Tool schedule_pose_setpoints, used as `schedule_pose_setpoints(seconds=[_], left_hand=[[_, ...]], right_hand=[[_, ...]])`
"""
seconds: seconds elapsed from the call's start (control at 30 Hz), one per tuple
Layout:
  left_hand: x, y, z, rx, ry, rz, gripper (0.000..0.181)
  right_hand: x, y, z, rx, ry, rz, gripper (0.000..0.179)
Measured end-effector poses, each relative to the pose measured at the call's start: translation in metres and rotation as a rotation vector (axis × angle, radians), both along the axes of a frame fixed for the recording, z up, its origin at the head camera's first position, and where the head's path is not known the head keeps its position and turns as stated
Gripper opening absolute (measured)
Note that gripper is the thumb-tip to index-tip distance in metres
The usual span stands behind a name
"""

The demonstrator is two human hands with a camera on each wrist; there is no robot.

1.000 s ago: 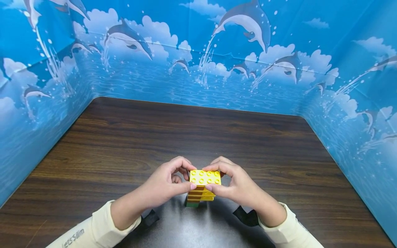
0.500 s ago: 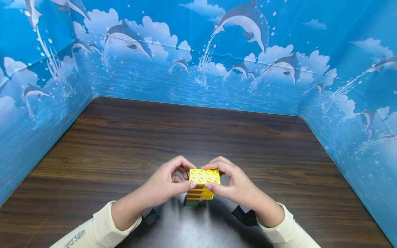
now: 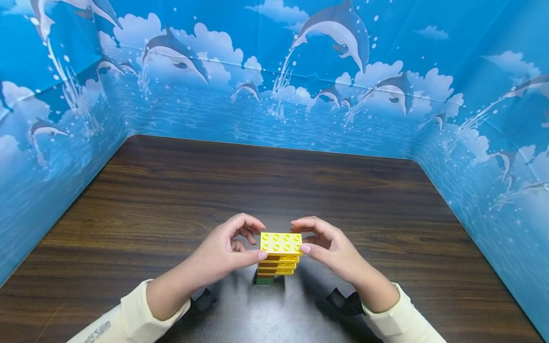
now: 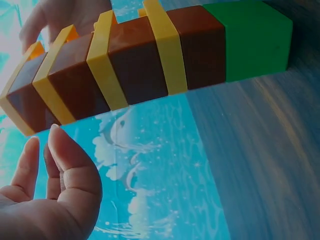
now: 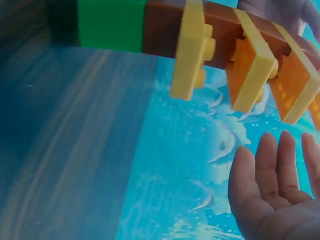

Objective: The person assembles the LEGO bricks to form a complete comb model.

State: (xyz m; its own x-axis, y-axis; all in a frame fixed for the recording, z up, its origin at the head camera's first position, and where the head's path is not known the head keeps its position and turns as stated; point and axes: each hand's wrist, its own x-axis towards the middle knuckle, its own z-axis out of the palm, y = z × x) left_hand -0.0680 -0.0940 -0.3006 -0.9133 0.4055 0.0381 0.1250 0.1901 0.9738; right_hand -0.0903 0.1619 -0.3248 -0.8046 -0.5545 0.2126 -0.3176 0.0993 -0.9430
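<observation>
A tower of toy building bricks stands upright on the table in the head view. Its top is a yellow eight-stud plate point(image 3: 280, 243); a green block point(image 4: 257, 42) forms the base. Between them, brown blocks point(image 4: 137, 60) alternate with yellow plates point(image 5: 252, 82) that jut out to the right. My left hand point(image 3: 225, 244) is at the top plate's left end, thumb by its front corner, fingers loosely bent behind; whether the thumb touches is unclear. Off the right end, my right hand point(image 3: 332, 244) has relaxed fingers apart from the tower, its thumb tip close to the corner.
Dark wood-grain tabletop point(image 3: 257, 181) surrounds the tower. A blue dolphin-print cloth point(image 3: 274, 109) walls the table at the back and both sides. Black straps point(image 3: 343, 301) show at the wrists.
Both hands held the top plate earlier. My right hand has let go and moved right, and the left fingers have loosened and shifted slightly left. The tower stays standing.
</observation>
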Motion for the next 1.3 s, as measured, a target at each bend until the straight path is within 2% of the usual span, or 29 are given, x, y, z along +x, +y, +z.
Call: schedule_pose_setpoints(seconds=[0.2,0.43,0.63,0.8,1.07,1.3], left_hand=[[0.0,-0.01,-0.005,0.089,-0.065,0.002,0.04],[-0.002,-0.018,-0.017,0.133,-0.155,-0.02,0.044],[-0.001,-0.02,-0.032,0.138,-0.252,-0.06,0.048],[-0.001,-0.018,-0.04,0.101,-0.296,-0.067,0.047],[-0.004,-0.013,-0.047,0.027,-0.3,-0.072,0.047],[-0.008,-0.009,-0.052,0.011,-0.277,-0.092,0.048]], right_hand=[[0.002,0.009,-0.002,0.028,-0.19,-0.054,0.041],[0.002,0.015,-0.009,-0.018,-0.314,-0.034,0.045],[0.002,0.02,-0.02,0.015,-0.353,-0.01,0.049],[0.003,0.018,-0.028,0.056,-0.368,0.021,0.046],[0.004,0.012,-0.036,0.087,-0.405,0.056,0.047],[0.003,0.007,-0.04,0.107,-0.425,0.084,0.05]])
